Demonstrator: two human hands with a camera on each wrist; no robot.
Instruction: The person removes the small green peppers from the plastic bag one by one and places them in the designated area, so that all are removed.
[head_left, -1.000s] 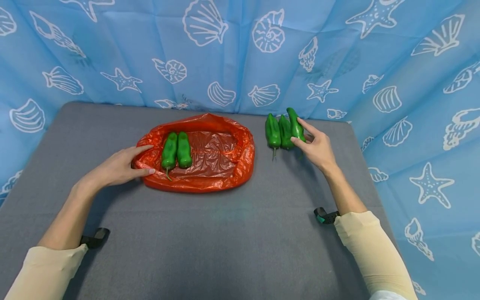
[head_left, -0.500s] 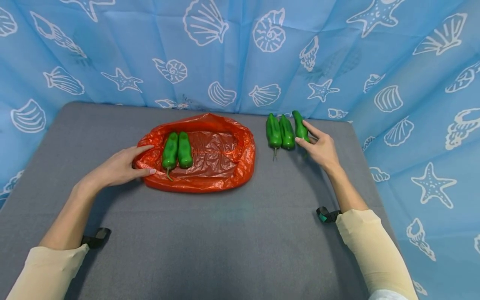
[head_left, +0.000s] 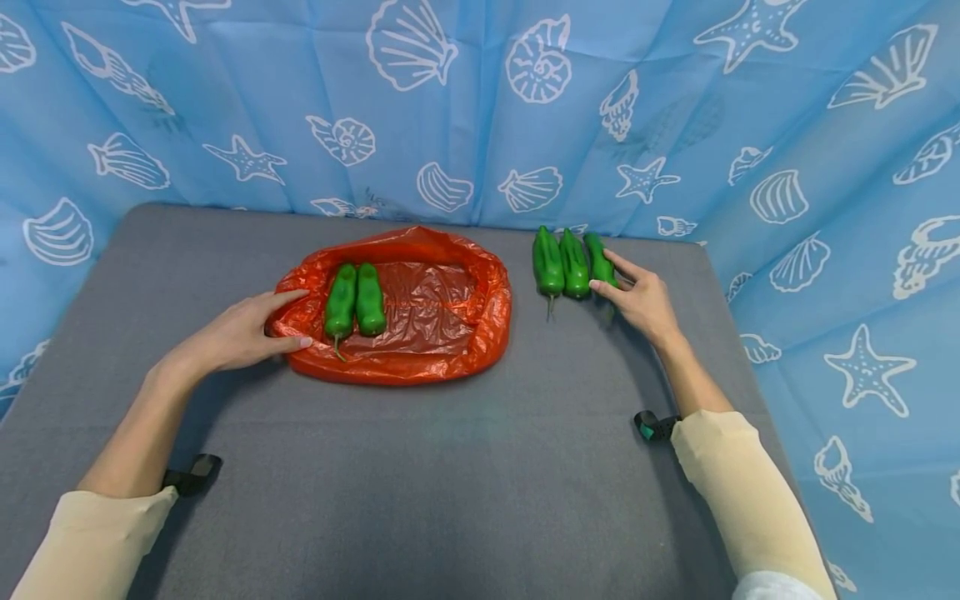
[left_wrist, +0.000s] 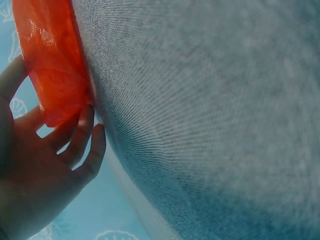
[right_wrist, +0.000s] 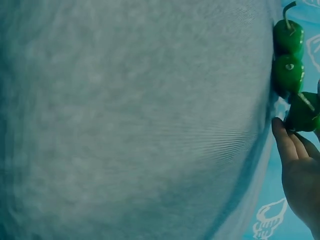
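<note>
My right hand (head_left: 647,304) pinches a glossy green pepper (head_left: 597,257) between thumb and fingers at the far right of the grey table. It is beside two other green peppers (head_left: 548,265) (head_left: 574,268) that lie side by side. In the right wrist view the gripped pepper (right_wrist: 303,113) shows its stem end, low against the fingers. My left hand (head_left: 236,333) rests at the left end of a red plastic bag (head_left: 397,372), its thumb and fingers spread along the rim. Inside the opened bag, at its left, lie two green peppers (head_left: 341,302) (head_left: 370,302).
A blue curtain (head_left: 480,108) with white shell and starfish prints hangs behind the grey table (head_left: 450,492) and along its right side. Black straps (head_left: 193,475) (head_left: 655,426) sit on both wrists, below light sleeves.
My right hand has shifted slightly right and lowered the pepper toward the table, to the right of the two others. My left hand and the bag stay in place.
</note>
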